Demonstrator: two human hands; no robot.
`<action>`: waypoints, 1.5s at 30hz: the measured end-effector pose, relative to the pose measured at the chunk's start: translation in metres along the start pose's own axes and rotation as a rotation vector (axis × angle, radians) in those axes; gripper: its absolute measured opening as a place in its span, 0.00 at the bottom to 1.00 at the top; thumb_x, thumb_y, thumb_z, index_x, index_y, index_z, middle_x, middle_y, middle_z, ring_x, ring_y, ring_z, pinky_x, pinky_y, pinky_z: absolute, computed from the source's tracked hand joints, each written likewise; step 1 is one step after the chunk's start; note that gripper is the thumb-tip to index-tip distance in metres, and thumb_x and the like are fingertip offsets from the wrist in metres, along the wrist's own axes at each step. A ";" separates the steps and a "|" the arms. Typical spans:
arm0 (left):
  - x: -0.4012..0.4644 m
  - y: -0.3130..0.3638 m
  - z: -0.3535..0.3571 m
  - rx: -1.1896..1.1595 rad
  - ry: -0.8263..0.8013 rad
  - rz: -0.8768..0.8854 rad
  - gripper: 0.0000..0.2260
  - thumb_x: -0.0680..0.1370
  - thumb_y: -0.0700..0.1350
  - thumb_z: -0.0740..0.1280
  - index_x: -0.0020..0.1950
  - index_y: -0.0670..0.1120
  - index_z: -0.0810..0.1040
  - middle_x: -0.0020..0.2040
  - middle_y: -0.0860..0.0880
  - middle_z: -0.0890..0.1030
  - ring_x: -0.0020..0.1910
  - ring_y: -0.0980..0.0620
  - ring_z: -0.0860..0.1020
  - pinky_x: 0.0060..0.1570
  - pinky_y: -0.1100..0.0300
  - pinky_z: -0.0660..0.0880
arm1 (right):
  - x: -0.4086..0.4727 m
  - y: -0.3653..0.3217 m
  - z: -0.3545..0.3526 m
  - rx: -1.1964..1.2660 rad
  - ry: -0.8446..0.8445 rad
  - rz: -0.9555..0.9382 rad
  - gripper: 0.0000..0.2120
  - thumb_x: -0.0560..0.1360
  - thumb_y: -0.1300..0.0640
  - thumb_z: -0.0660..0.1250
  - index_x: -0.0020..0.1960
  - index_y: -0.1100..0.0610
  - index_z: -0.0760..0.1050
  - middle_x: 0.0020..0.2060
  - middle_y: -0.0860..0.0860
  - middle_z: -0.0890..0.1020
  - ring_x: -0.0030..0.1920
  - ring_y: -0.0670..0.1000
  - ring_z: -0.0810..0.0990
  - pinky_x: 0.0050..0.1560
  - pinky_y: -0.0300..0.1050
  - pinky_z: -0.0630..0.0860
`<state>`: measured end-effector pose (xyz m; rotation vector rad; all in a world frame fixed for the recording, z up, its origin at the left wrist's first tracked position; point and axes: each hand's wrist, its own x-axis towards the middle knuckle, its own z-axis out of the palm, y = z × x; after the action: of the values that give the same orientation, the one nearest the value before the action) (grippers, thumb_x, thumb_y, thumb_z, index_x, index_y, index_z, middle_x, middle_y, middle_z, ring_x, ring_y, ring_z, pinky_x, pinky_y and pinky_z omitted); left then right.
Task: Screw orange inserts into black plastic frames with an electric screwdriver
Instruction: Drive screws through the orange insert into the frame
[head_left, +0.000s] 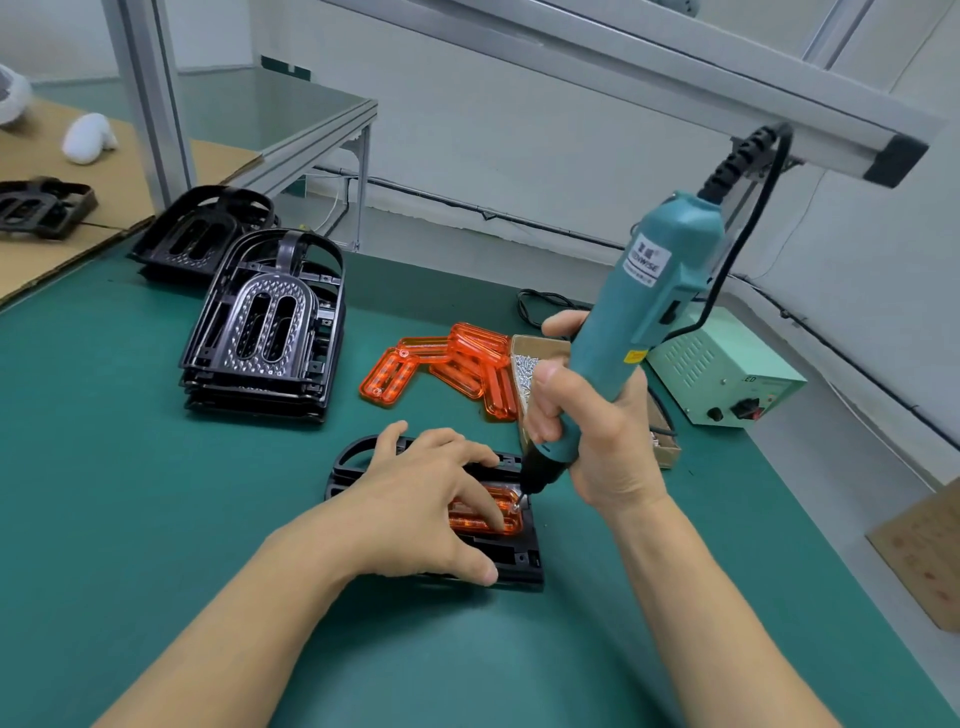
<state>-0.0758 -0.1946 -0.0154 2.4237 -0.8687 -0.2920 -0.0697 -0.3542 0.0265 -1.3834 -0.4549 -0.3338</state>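
Observation:
A black plastic frame (519, 558) lies flat on the green mat near me, with an orange insert (511, 522) seated in it. My left hand (421, 504) lies spread over the frame and insert, its fingers pressing them down. My right hand (592, 431) grips a teal electric screwdriver (649, 301), tilted, with its bit tip (521, 500) on a screw at the insert's far right corner. The left hand hides most of the insert.
A stack of black frames (265, 332) stands at centre left, another (202, 234) behind it. Loose orange inserts (447, 369) lie by a screw box (524, 364). The screwdriver's green power supply (722, 369) sits at right. Cardboard (919, 551) lies at the right edge.

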 end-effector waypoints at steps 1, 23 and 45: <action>0.000 0.000 0.000 0.014 0.000 0.002 0.23 0.66 0.60 0.74 0.60 0.60 0.78 0.67 0.66 0.66 0.70 0.66 0.49 0.71 0.50 0.33 | 0.000 0.000 -0.001 0.004 -0.004 0.003 0.11 0.69 0.60 0.66 0.50 0.51 0.74 0.22 0.48 0.70 0.21 0.49 0.65 0.29 0.39 0.68; 0.003 -0.004 0.002 0.045 0.046 0.012 0.25 0.65 0.63 0.73 0.60 0.56 0.79 0.69 0.66 0.63 0.68 0.68 0.50 0.71 0.53 0.38 | -0.003 0.002 -0.007 0.000 -0.018 -0.013 0.08 0.71 0.58 0.69 0.43 0.45 0.74 0.25 0.46 0.72 0.25 0.49 0.69 0.32 0.43 0.71; 0.001 -0.002 0.002 -0.023 0.049 0.010 0.31 0.64 0.62 0.74 0.65 0.56 0.74 0.62 0.70 0.66 0.58 0.81 0.45 0.70 0.56 0.38 | -0.003 -0.011 -0.035 0.289 0.440 -0.170 0.12 0.71 0.66 0.60 0.50 0.53 0.68 0.25 0.46 0.66 0.23 0.45 0.65 0.28 0.38 0.68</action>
<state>-0.0744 -0.1949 -0.0186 2.3943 -0.8515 -0.2359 -0.0739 -0.3903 0.0299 -0.9560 -0.2423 -0.6683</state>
